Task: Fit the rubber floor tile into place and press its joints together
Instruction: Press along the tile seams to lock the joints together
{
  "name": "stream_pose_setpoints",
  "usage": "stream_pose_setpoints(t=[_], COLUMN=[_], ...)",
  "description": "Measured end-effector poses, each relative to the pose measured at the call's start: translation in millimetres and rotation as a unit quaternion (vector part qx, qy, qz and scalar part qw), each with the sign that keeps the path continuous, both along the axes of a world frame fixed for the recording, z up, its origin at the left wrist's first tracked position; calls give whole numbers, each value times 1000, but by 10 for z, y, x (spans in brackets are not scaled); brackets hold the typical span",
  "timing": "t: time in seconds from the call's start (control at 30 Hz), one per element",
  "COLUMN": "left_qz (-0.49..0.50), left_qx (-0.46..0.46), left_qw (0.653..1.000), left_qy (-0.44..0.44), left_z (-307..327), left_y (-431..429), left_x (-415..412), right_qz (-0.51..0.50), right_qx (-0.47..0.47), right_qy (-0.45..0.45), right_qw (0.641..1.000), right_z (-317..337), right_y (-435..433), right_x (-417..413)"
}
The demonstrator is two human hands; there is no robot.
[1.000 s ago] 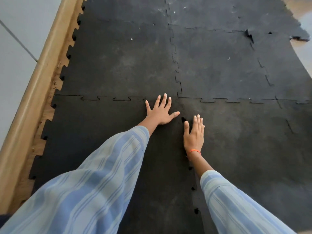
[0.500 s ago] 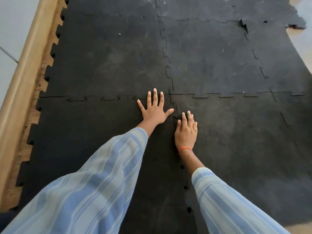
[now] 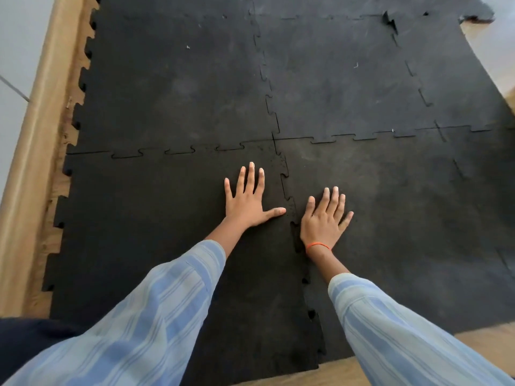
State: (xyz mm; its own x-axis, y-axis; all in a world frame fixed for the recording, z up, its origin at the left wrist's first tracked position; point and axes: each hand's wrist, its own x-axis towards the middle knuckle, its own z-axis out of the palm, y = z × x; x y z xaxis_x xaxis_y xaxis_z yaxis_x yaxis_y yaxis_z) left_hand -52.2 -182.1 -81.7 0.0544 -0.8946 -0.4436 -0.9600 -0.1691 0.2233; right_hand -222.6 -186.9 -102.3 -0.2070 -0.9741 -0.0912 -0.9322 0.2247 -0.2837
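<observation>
Pressing step is in hand. The black interlocking rubber floor tile (image 3: 156, 232) being fitted lies flat at roughly 7 o'clock in the view, its far edge meshed into the row of laid black rubber tiles (image 3: 178, 87) at 12 o'clock; that far joint looks mostly seated, only thin outlines of the tabs showing. Left hand (image 3: 248, 200) is flat on the tile, fingers spread and extended, grasping nothing, thumb tip reaching to the toothed seam (image 3: 289, 207) at its 3 o'clock. Right hand (image 3: 324, 218), with an orange band (image 3: 317, 245) at the wrist, lies palm-down on the neighbouring black rubber tile (image 3: 404, 218) just across the seam, fingers straight and slightly fanned, also holding nothing. Seam between the hands looks closed at its far end; toward 6 o'clock there are dark open notches (image 3: 310, 313), so I judge those tabs unseated. Next move, as I read it: walk both palms back along the seam toward 6 o'clock and press each tab down in turn. The tile's toothed left edge at 9 o'clock sits free beside the light wooden skirting board (image 3: 36, 140); nothing to join there.
</observation>
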Motion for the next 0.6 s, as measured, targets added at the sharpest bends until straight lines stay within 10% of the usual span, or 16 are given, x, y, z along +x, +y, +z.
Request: stream_pose_setpoints(t=[0.23, 0.6], left_qz=[-5, -32], left_qx=[5, 62], left_qw=[1000, 998], left_qy=[-18, -10], left_z=[-11, 178], left_y=[-27, 207], left_x=[-14, -244], right_qz=[149, 52], right_qx=[-1, 5], right_qy=[110, -29], right_qw=[983, 998], right_z=[33, 68], right_y=[-96, 525], right_x=[76, -202])
